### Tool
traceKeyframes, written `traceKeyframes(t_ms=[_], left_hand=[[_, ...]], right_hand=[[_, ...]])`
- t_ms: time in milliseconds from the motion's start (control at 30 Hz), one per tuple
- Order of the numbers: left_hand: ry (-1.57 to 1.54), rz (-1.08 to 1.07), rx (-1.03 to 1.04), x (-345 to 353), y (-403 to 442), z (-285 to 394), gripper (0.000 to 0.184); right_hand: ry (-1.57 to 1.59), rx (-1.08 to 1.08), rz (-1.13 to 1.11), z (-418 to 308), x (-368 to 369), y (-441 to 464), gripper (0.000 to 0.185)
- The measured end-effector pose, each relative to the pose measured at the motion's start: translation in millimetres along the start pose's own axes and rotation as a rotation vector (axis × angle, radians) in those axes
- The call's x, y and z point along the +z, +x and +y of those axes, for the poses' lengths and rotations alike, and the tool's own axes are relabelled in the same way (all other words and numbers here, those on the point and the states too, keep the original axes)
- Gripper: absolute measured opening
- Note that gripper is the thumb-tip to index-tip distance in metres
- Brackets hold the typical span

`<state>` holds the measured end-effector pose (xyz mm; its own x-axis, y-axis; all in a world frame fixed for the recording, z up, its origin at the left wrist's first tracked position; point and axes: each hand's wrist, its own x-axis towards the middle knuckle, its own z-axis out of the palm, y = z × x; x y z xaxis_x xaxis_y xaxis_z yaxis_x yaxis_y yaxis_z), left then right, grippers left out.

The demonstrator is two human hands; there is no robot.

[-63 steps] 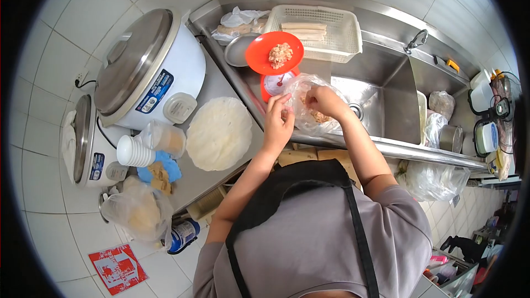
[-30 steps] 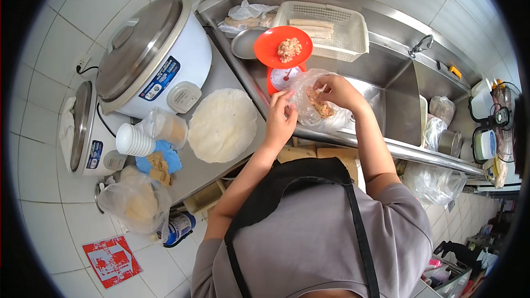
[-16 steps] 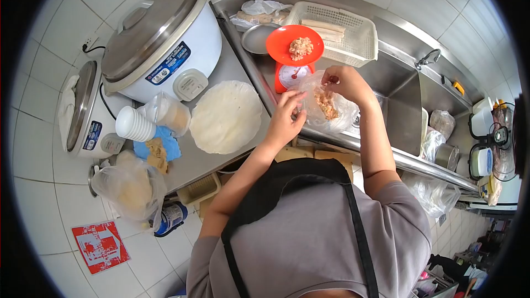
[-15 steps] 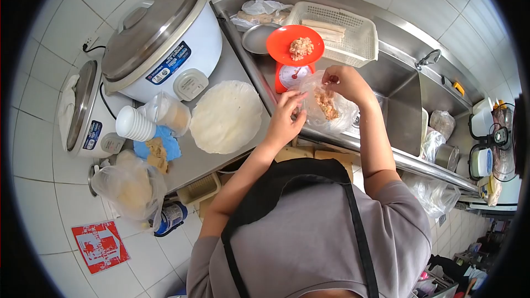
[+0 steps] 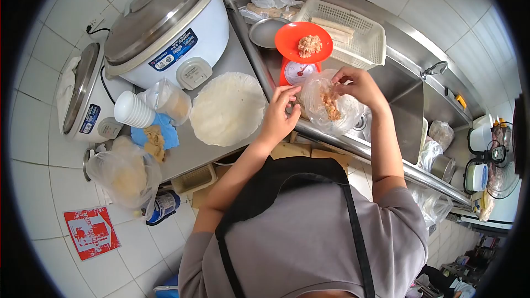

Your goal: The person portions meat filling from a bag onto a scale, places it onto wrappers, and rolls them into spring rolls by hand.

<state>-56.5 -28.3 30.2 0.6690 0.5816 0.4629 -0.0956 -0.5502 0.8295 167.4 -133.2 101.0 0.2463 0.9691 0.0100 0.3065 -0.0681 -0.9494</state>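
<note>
A clear plastic bag (image 5: pixel 316 111) with minced pinkish filling (image 5: pixel 331 105) lies open at the sink's front edge. My left hand (image 5: pixel 280 115) is at its left side, fingers curled on the bag's edge. At the upper right rim, my right hand (image 5: pixel 358 86) has its fingertips pinched together on the plastic. Just behind the bag stands a red scale (image 5: pixel 300 70). Its red dish (image 5: pixel 287 40) carries a small mound of the same filling (image 5: pixel 309 46). A stack of round, pale wrappers (image 5: pixel 228 109) lies on the steel counter to the left.
White basket (image 5: pixel 376 49) with pale rolls (image 5: pixel 334 28) behind the scale; metal plate (image 5: pixel 266 33) beside it. Large rice cooker (image 5: pixel 165 27), white cups (image 5: pixel 132 108) and blue cloth (image 5: pixel 167 132) at left. Sink basin (image 5: pixel 400 96) and faucet (image 5: pixel 434 69) at right.
The view has turned, so the counter things sit differently in it. My right hand has come from over the filling to the bag's upper right rim. My left hand stays at the left side.
</note>
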Motion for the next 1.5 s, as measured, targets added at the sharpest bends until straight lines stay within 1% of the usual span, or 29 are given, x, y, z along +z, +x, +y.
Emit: traceKeyframes(t_ms=[33,67,167,200,300,400,500,533,600,700,800,900,1000,1067,1167,1233,1300,1400,1500], left_hand=[[-0.004,0.011,0.0,0.4,0.3,-0.1,0.04],[-0.009,0.026,0.002,1.5,1.2,-0.2,0.04],[-0.022,0.034,-0.007,1.3,-0.9,2.9,0.04],[-0.025,0.035,-0.007,0.4,1.1,3.5,0.04],[-0.022,0.062,0.008,-0.4,-0.2,2.2,0.04],[-0.019,0.071,0.025,-0.5,-1.5,1.2,0.04],[-0.026,0.053,-0.045,-4.8,-3.4,7.9,0.039],[0.105,0.053,0.024,-4.3,-3.6,8.4,0.037],[0.37,0.06,0.17,2.3,6.9,7.3,0.035],[0.46,0.069,0.21,23.9,28.9,21.3,0.032],[0.547,0.029,0.19,42.4,46.8,26.9,0.029],[0.535,0.013,0.226,57.4,52.6,12.8,0.025],[0.49,-0.038,0.208,64.3,49.0,3.8,0.025],[0.559,-0.034,0.224,69.6,47.4,-2.2,0.023],[0.663,-0.037,0.244,78.5,46.1,-2.2,0.021],[0.703,-0.064,0.247,80.0,46.6,0.4,0.02],[0.712,-0.116,0.238,76.4,47.0,4.4,0.021],[0.582,-0.014,0.263,69.7,43.6,9.6,0.019],[0.564,0.025,0.212,41.4,34.9,25.8,0.02]], right_hand=[[0.174,0.042,-0.026,2.0,-3.4,-0.7,0.014],[0.102,0.027,0.037,9.1,-3.9,1.1,0.017],[-0.05,0.092,-0.022,16.7,-3.1,2.4,0.017],[-0.105,0.084,0.038,18.0,-2.6,1.8,0.017],[0.195,0.04,0.081,16.7,-5.1,0.7,0.016],[0.037,0.073,0.086,16.3,-3.5,7.7,0.017],[-0.161,0.025,0.088,7.1,5.3,7.5,0.018],[-0.207,0.0,0.075,10.0,9.1,8.1,0.019],[-0.206,0.018,0.077,7.2,10.5,9.0,0.018],[-0.135,0.027,0.077,-1.1,14.2,4.7,0.017],[-0.091,0.019,0.088,-6.9,16.0,2.1,0.016],[-0.067,0.002,0.128,-4.9,10.0,-1.5,0.015],[-0.052,-0.016,0.185,-6.3,0.0,-7.2,0.013],[-0.001,-0.029,0.233,-10.6,-7.7,-7.1,0.013],[-0.149,-0.115,0.371,-20.7,-14.1,14.0,0.016],[-0.42,-0.137,0.475,-32.4,-13.7,40.0,0.022],[-0.431,-0.177,0.471,-19.4,-16.6,81.9,0.02],[-0.422,-0.274,0.353,-2.4,-9.3,130.7,0.017],[-0.701,-0.148,0.069,1.7,-7.8,153.9,0.02]])
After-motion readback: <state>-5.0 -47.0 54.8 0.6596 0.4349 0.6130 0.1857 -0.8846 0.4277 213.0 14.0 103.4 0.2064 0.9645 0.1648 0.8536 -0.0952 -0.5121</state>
